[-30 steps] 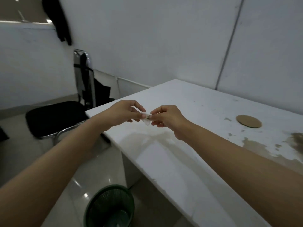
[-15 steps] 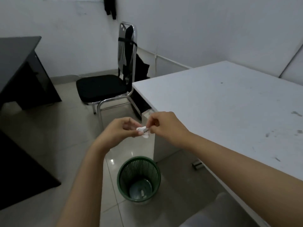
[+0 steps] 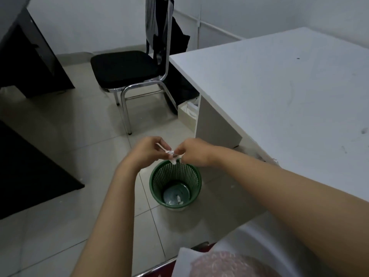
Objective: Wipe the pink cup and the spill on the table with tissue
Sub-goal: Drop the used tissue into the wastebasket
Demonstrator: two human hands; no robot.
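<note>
Left hand (image 3: pixel 148 151): fingers curled, thumb and fingertips pinching the left end of the tissue; it holds nothing else.
Right hand (image 3: pixel 194 151): knuckles up, fingertips closed on the right end of the same tissue, almost meeting the left hand.
Tissue (image 3: pixel 172 155): a small crumpled white wad with a darker speck in it. It is held between both hands, off the counter and over the far rim of the bin.
Bin (image 3: pixel 157 182): green mesh, round and upright on the floor, just off the counter's left edge. A few pale scraps (image 3: pixel 178 197) lie on its bottom.
Counter (image 3: pixel 279 92): a white top filling the right side, its left edge running from the far corner by the chair down toward the right forearm. Faint scuffs and a few dark marks (image 3: pixel 364 130) sit near its right edge.
Under the counter: a white box or bag (image 3: pixel 187 114) stands by the left panel; which of the two it is cannot be told.
Chair (image 3: pixel 123 66): black seat on a chrome frame, standing on the floor at the counter's far left corner, with a dark bag (image 3: pixel 179 39) behind its back.
Dark desk (image 3: pixel 30 66): at the left edge of view, well apart from the hands.
Floor (image 3: pixel 60 216): pale glossy tiles.
Bottom edge: white fabric and a blurred pinkish patch (image 3: pixel 229 264), too close to make out.
</note>
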